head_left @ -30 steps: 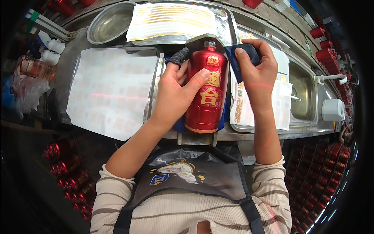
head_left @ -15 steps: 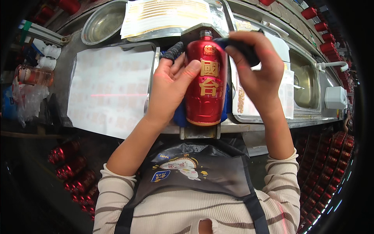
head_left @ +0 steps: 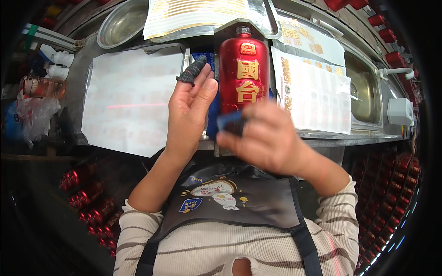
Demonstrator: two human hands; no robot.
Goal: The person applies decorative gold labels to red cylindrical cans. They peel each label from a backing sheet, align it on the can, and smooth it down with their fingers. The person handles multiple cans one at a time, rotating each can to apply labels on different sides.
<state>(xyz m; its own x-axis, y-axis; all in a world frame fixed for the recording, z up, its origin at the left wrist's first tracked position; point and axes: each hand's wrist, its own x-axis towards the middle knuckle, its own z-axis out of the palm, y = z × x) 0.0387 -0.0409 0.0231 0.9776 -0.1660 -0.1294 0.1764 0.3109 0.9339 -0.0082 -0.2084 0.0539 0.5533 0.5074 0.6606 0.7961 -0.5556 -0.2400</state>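
A glossy red bottle point(head_left: 232, 83) with raised gold characters and a small emblem lies in a metal holder, its dark neck pointing away from me. Just left of it is my left hand point(head_left: 189, 101), open and slightly apart from the bottle, fingers extended, a dark wrapping on one fingertip. My right hand point(head_left: 271, 135), smeared by motion, covers the lower part of the bottle. Its fingers are closed on a dark pad point(head_left: 232, 124) with a blue edge, whose exact kind is unclear. A blue cloth point(head_left: 212, 117) shows beneath the bottle.
White sheets point(head_left: 131, 99) cover a tray at left. Sheets with gold decals point(head_left: 315, 99) lie at right, beside a sink point(head_left: 361, 92). A metal bowl point(head_left: 120, 25) and a gold-striped sheet point(head_left: 193, 16) sit at the back. Red bottles point(head_left: 386, 198) stand in rows below the counter.
My right hand has swept from the bottle's upper right shoulder to its lower end with the dark pad. My left hand has let go of the bottle's side and drawn left.
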